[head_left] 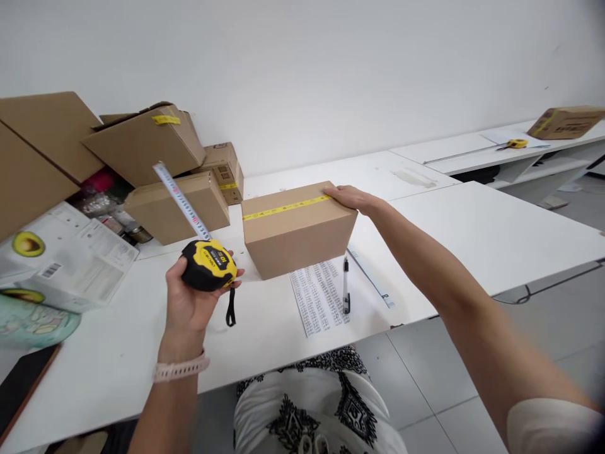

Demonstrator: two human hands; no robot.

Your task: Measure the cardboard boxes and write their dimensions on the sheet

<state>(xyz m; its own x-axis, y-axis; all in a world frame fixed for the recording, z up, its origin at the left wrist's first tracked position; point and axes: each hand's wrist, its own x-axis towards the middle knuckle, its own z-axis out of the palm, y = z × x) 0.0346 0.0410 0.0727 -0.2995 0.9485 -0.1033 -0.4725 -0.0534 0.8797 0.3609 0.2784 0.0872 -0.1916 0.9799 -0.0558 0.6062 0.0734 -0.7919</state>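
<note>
My left hand [189, 302] is wrapped round a yellow and black tape measure [213, 265], with a length of its blade [182, 202] sticking out up and to the left. A black wrist strap hangs from the case. My right hand [350, 197] grips the far right corner of a brown cardboard box [297, 236] sealed with yellow tape. The box looks tilted over the white table [265, 340]. Below it lies a printed sheet [316, 302] with rows of small text, with a black-capped pen [346, 287] and a ruler [371, 277] beside it.
Several cardboard boxes [146, 145] are piled at the back left, near a white carton with avocado pictures [61, 258] and a mint-green patterned item [38, 321]. Far right, another box [564, 123] and a second tape measure [517, 144] rest on a white shelf unit [472, 154].
</note>
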